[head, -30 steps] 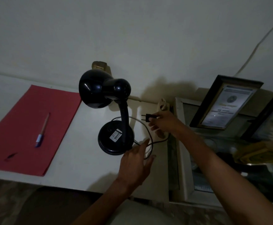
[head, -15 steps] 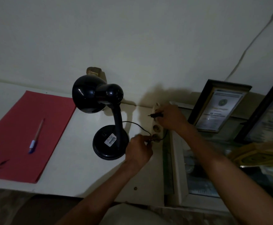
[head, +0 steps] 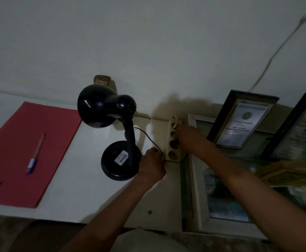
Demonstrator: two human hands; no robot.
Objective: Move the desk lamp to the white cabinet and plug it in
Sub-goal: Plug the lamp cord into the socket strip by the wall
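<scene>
The black desk lamp [head: 120, 160] stands upright on the white cabinet top [head: 86, 188], its shade turned left. Its thin black cord [head: 145, 133] loops from the neck to my left hand [head: 151, 164], which is closed on the cord just left of a beige power strip [head: 173, 155]. The cord goes on past the strip's near end toward my right hand [head: 188, 137]. That hand is pressed against the strip's middle sockets, with its fingers closed over the plug, which is hidden under them.
A red folder [head: 21, 151] with a pen [head: 35, 155] lies on the left of the cabinet top. Two framed certificates [head: 239, 120] lean on the wall to the right, above a glass-fronted case [head: 194, 179]. A small wall fitting [head: 102, 80] sits behind the lamp.
My right hand carried the plug from the air onto the strip's sockets. My left hand went from open near the lamp base to closed on the cord.
</scene>
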